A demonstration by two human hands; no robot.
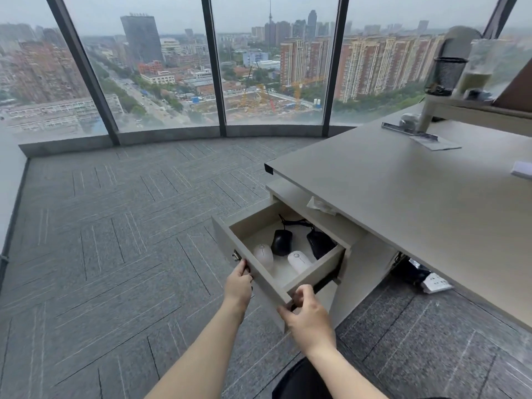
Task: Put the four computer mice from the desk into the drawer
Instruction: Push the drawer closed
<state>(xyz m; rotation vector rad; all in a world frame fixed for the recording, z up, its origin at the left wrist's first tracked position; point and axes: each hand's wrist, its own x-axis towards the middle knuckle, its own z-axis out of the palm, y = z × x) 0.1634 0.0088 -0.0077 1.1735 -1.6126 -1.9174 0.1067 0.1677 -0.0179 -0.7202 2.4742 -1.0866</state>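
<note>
The beige drawer [313, 270] under the desk stands pulled open. Inside lie two white mice, one at the left [263, 254] and one toward the front [298, 262], and two black corded mice, one in the middle [282, 241] and one at the right [320, 243]. My left hand [238, 285] grips the drawer front at its left side, by the lock. My right hand [306, 309] holds the near corner of the drawer front, fingers curled over its edge.
The grey desk top [403, 197] stretches to the right, with a ruler and paper [423, 137], a white pad [522, 169] and a raised shelf holding a mesh cup [446, 76]. A crumpled tissue [319, 205] lies on the cabinet top. Grey carpet runs left to the windows.
</note>
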